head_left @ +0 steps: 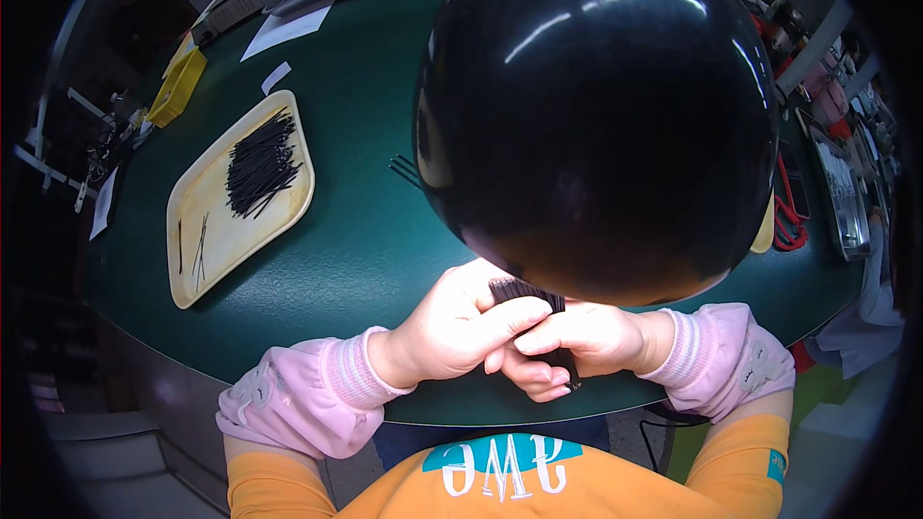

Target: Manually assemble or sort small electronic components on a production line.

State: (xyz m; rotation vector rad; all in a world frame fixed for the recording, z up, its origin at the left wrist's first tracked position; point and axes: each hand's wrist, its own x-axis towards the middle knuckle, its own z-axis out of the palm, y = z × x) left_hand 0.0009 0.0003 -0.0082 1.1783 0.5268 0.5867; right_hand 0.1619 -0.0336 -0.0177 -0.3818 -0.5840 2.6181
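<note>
A tight bundle of thin black sticks (527,294) lies across both my hands, close to the table's near edge. My left hand (452,329) is closed around it from the left, thumb laid over the sticks. From the other side my right hand (588,334) grips the same bundle, with its fingers curled beneath and the lower stick ends poking out below them. A black dome-shaped lamp shade (596,135) hangs just above and covers part of the right hand. To the left, a cream tray (204,202) carries a pile of similar black sticks (261,165) and a few separate ones (200,252).
Several loose sticks (404,170) lie on the green table (356,231) beside the lamp. A yellow bin (178,88), a white sheet (286,31) and a grey device (236,8) are at the far left. On the right sit a red-handled tool (790,231) and a metal tray (838,187). Other people work beyond.
</note>
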